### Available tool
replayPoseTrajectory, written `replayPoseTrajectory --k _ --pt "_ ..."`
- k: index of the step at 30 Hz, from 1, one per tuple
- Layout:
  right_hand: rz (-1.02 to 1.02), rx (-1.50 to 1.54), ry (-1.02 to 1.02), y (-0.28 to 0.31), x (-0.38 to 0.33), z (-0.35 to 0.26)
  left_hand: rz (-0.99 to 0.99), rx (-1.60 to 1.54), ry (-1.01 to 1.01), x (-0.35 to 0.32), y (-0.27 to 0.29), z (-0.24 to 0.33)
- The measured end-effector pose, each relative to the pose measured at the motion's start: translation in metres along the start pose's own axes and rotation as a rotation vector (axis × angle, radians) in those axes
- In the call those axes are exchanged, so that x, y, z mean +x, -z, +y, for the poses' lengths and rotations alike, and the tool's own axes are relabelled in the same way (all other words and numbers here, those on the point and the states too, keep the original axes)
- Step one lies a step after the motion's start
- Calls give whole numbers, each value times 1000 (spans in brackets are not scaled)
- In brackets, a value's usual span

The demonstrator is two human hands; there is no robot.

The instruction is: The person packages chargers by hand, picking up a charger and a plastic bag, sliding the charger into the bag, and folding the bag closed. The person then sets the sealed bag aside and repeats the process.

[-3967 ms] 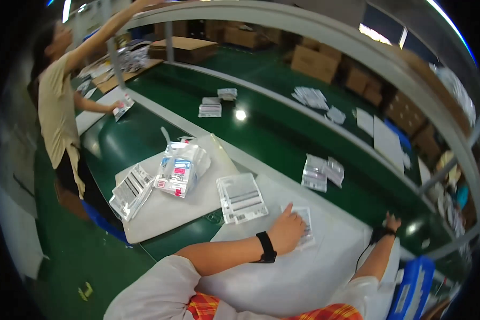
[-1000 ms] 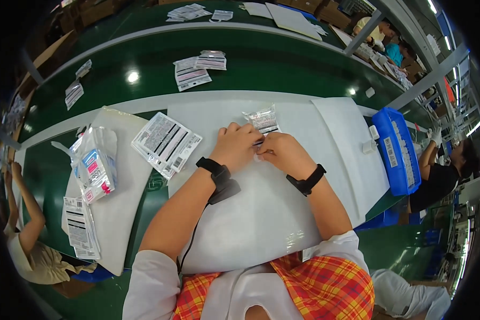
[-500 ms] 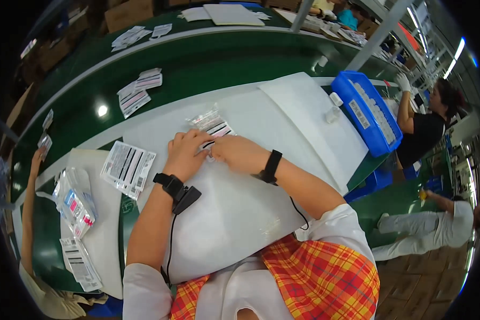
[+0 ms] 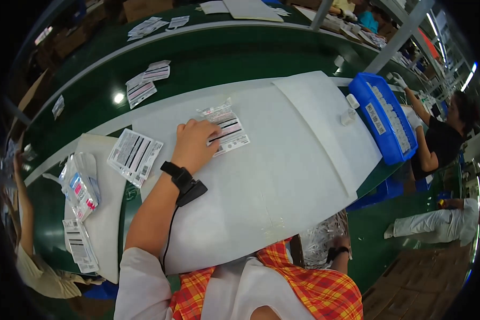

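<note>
On the white work surface lies a printed foil pouch [image 4: 230,128] with dark bars on a white label. My left hand [image 4: 197,140] rests at its left edge, fingers curled and closed on it. A dark strap with a black clip is on that wrist. Low on the right, past the table's near edge, my right hand [image 4: 341,241] reaches down over a box of clear plastic scraps [image 4: 319,240]. Its fingers are too dark and foreshortened to make out. More printed pouches [image 4: 135,156] lie to the left of my left arm.
A blue bin [image 4: 383,120] with white bottles stands at the right, beside a small clear bottle [image 4: 349,117]. An opened plastic bag [image 4: 81,186] and printed packets [image 4: 80,245] lie at left. Packets [image 4: 146,82] sit on the green belt. Co-workers are on both sides.
My right hand has left the pouch and moved down right to the scrap box. My left hand stays on the pouch, which now lies flatter and more exposed.
</note>
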State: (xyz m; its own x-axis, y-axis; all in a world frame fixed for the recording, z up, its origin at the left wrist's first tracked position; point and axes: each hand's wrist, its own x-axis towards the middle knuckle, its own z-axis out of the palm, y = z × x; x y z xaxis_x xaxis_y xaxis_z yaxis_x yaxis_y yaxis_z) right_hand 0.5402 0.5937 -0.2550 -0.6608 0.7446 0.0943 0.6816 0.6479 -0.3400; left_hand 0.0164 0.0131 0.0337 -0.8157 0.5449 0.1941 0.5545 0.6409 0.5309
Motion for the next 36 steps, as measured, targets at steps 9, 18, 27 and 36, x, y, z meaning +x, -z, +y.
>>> replayPoseTrajectory --k 9,18,27,36 --pt "707 509 204 216 66 -363 100 314 -27 -15 3 14" --pt "-250 224 840 71 76 -696 119 299 55 -29 7 13" --pt "-1009 837 567 54 167 -762 -115 382 598 -56 115 -67" --pt "-427 882 689 53 131 -816 97 177 495 -61 123 -87"
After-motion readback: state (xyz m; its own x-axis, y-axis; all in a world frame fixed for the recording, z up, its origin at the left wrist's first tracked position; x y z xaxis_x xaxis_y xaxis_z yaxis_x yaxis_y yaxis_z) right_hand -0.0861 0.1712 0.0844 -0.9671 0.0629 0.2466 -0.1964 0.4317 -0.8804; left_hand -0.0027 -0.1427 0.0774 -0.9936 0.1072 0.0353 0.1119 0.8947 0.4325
